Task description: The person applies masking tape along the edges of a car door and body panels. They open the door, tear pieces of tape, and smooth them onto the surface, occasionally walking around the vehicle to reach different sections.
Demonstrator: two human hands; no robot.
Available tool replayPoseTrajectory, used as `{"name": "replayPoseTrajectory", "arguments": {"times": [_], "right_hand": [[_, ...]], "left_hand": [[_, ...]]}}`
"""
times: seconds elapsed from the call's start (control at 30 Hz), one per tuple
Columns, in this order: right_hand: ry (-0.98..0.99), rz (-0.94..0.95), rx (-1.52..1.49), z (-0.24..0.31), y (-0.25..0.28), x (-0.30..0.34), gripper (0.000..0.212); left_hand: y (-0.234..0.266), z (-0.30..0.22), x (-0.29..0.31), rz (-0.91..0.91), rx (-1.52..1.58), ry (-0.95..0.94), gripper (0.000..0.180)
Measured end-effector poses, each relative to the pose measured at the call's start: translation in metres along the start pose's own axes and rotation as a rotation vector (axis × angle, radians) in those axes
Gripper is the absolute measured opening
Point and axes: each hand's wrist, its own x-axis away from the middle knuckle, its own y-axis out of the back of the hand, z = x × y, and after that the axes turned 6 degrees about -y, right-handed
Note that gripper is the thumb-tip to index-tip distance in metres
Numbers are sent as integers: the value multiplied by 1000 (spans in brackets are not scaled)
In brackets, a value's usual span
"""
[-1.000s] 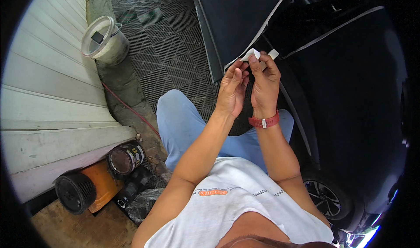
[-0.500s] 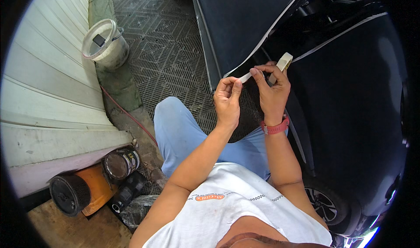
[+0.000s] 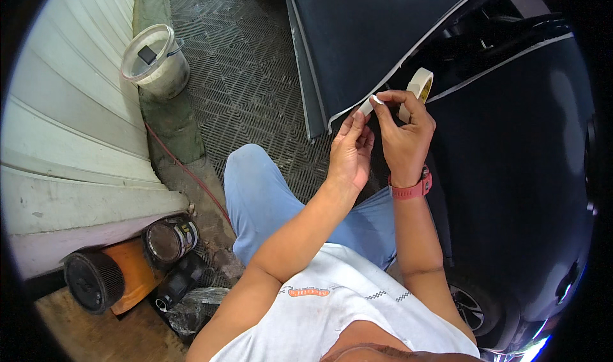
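Note:
My left hand [image 3: 351, 152] pinches a short white strip of masking tape [image 3: 366, 108] between thumb and fingers. Close beside it on the right, my right hand [image 3: 408, 135] grips the same strip's other end between thumb and index finger. A cream roll of masking tape [image 3: 419, 82] sits hooked in that hand's other fingers, partly hidden by them. Just past my fingertips is the lower corner of a dark, open car door [image 3: 357, 36]. A whitish band [image 3: 408, 54] follows the door's edge, its end hanging free near the corner.
Dark car bodywork [image 3: 511, 145] fills the right side, with a wheel [image 3: 466, 308] low down. On the left, a dirty white bucket [image 3: 156, 65] stands by a pale wall [image 3: 70, 106]. Cans [image 3: 169, 241] and an orange container [image 3: 134, 269] lie lower left. A red hose [image 3: 185, 168] crosses the floor.
Both hands have shifted slightly right, still holding the tape. My left hand has turned and come closer to my right, and the exposed strip looks shorter and tilts more upright.

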Motion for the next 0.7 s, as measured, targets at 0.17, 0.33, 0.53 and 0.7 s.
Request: {"name": "replayPoseTrajectory", "arguments": {"times": [0.17,0.33,0.53,0.7], "right_hand": [[-54,-13,10,5,-5,-2,11],[-26,-50,-66,-3,-10,-2,10],[-27,-67,-83,0,-12,-4,10],[-85,-63,-115,2,-12,-1,10]], "left_hand": [[2,-3,-8,-5,27,-7,24],[4,-3,-11,-17,11,36,24],[5,-1,-15,5,2,28,25],[1,-2,-13,-20,7,26,22]]}}
